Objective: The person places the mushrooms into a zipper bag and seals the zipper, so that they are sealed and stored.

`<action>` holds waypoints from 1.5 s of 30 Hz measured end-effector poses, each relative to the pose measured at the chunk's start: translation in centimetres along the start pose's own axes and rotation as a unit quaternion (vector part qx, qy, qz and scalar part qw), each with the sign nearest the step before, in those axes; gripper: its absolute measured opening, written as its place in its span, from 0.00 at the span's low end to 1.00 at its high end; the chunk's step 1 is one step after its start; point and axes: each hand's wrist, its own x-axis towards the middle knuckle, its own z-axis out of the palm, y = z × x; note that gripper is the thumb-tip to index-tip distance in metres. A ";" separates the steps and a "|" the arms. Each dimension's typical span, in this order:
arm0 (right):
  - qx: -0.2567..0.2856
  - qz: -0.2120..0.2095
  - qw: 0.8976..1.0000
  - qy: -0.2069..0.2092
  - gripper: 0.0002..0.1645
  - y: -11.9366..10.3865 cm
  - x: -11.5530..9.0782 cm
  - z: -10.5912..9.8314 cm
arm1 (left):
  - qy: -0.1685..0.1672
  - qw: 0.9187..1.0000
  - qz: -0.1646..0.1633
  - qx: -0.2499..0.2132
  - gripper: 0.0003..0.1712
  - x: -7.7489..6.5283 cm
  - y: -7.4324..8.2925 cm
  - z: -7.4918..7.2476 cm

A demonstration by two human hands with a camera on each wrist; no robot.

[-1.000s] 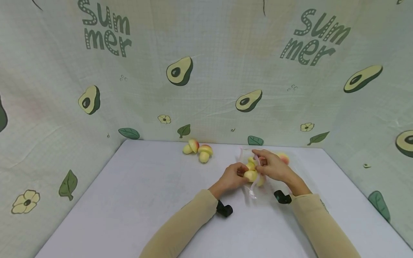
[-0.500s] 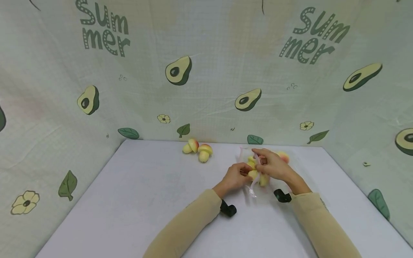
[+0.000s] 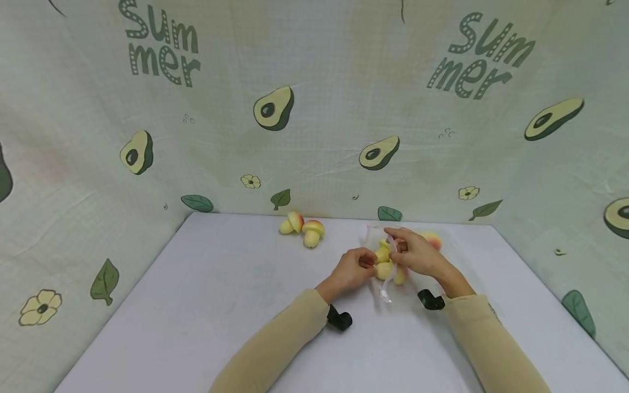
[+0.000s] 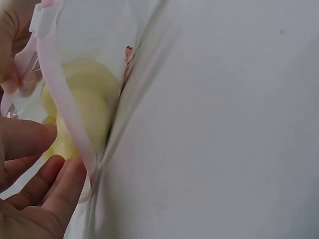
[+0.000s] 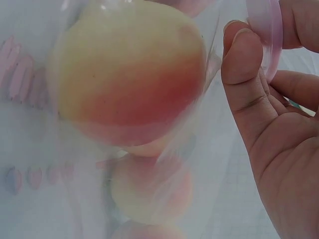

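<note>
- R hand (image 3: 415,252) pinching pink strip (image 4: 62,94) at mouth of clear plastic bag (image 3: 372,234), thumb vs fingers
- L hand (image 3: 350,270) at bag mouth, fingers bent, thumb tip & fingertips a bit apart, right by pale toy mushroom (image 3: 383,271); can't tell if it's gripped
- bag on R side of table (image 3: 221,305), btwn hands, w/ several yellow-red mushrooms inside, some hidden by hands
- 2 loose mushrooms (image 3: 313,233) nr back edge, L of bag, close together
- beige sleeves (image 3: 275,338), black gadget (image 3: 339,318) by each wrist
- avocado-print cloth (image 3: 314,71) behind
</note>
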 end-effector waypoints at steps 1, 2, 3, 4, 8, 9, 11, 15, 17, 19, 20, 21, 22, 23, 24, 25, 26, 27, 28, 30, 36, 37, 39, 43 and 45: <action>0.002 0.001 1.000 0.000 0.38 0.0 0.0 0.0 | 0.000 1.000 0.000 0.002 0.14 -0.1 0.0 -0.2; 0.005 0.002 1.000 -0.001 0.38 0.0 0.1 0.0 | 0.000 1.000 -0.001 0.004 0.14 -0.2 0.1 -0.5; 0.006 0.003 1.000 -0.002 0.38 0.0 0.1 0.0 | -0.002 1.000 -0.002 0.008 0.14 -0.3 0.1 -0.7; 0.005 0.004 1.000 -0.003 0.38 0.0 0.1 0.1 | -0.003 1.000 -0.003 0.012 0.15 -0.5 0.2 -0.9; 0.000 0.011 1.000 -0.002 0.38 0.0 0.0 0.1 | -0.006 1.000 -0.002 0.029 0.16 -0.8 0.1 -1.7; -0.003 0.011 1.000 -0.002 0.38 0.0 0.0 0.1 | -0.005 1.000 -0.002 0.031 0.17 -0.9 0.0 -1.9; -0.004 0.012 1.000 -0.001 0.38 -0.1 -0.1 0.1 | 0.000 0.999 0.000 0.032 0.17 -1.1 -0.1 -2.5; -0.008 0.015 1.000 0.000 0.38 0.0 -0.2 0.1 | 0.019 0.999 0.000 0.028 0.17 -1.4 -0.2 -4.0; -0.011 0.016 1.000 -0.001 0.38 0.1 -0.2 0.0 | 0.032 0.999 0.000 0.024 0.17 -1.6 -0.3 -4.7; -0.013 0.013 1.000 -0.001 0.38 0.2 -0.3 0.0 | 0.046 0.999 -0.001 0.020 0.17 -1.7 -0.5 -5.5; -0.013 0.014 1.000 0.000 0.38 0.2 -0.4 0.0 | 0.055 0.998 0.002 0.020 0.17 -1.8 -0.7 -5.9; -0.011 0.016 1.000 -0.001 0.38 0.2 -0.4 0.0 | 0.065 0.998 0.001 0.021 0.17 -1.8 -0.9 -6.2; -0.010 0.017 1.000 -0.002 0.38 0.2 -0.4 0.1 | 0.075 0.997 -0.001 0.023 0.17 -1.9 -1.1 -6.6; -0.008 0.015 1.000 -0.003 0.38 0.2 -0.4 0.1 | 0.087 0.996 -0.001 0.025 0.16 -1.9 -1.4 -7.0; -0.006 0.016 1.000 -0.004 0.38 0.2 -0.4 0.1 | 0.098 0.995 -0.001 0.027 0.16 -1.9 -1.6 -7.4; -0.004 0.015 1.000 -0.004 0.37 0.2 -0.4 0.2 | 0.108 0.994 0.001 0.029 0.15 -1.9 -1.7 -7.7; -0.003 0.016 1.000 -0.003 0.37 0.3 -0.4 0.2 | 0.118 0.992 0.002 0.034 0.15 -1.9 -1.9 -8.1; -0.002 0.013 1.000 -0.003 0.37 0.3 -0.4 0.3 | 0.126 0.991 0.001 0.036 0.15 -1.9 -2.1 -8.5; -0.001 0.011 1.000 -0.004 0.37 0.3 -0.3 0.3 | 0.134 0.990 0.004 0.038 0.14 -1.9 -2.2 -8.8; 0.002 0.010 1.000 -0.002 0.37 0.4 -0.3 0.4 | 0.149 0.988 0.010 0.041 0.15 -1.8 -2.5 -9.5; 0.004 0.006 1.000 -0.002 0.37 0.4 -0.2 0.4 | 0.202 0.978 0.009 0.046 0.14 -1.4 -3.3 -11.2; 0.004 0.005 1.000 -0.002 0.37 0.3 -0.2 0.4 | 0.207 0.977 0.005 0.047 0.14 -1.4 -3.4 -11.4; 0.004 0.002 1.000 -0.003 0.37 0.3 -0.2 0.4 | 0.215 0.975 0.005 0.050 0.14 -1.2 -3.6 -11.7; 0.002 0.000 1.000 -0.003 0.37 0.2 -0.2 0.5 | 0.221 0.974 0.008 0.055 0.16 -1.0 -4.0 -12.1; 0.001 0.001 1.000 -0.003 0.37 0.2 -0.1 0.5 | 0.222 0.973 0.011 0.059 0.17 -0.8 -4.3 -12.2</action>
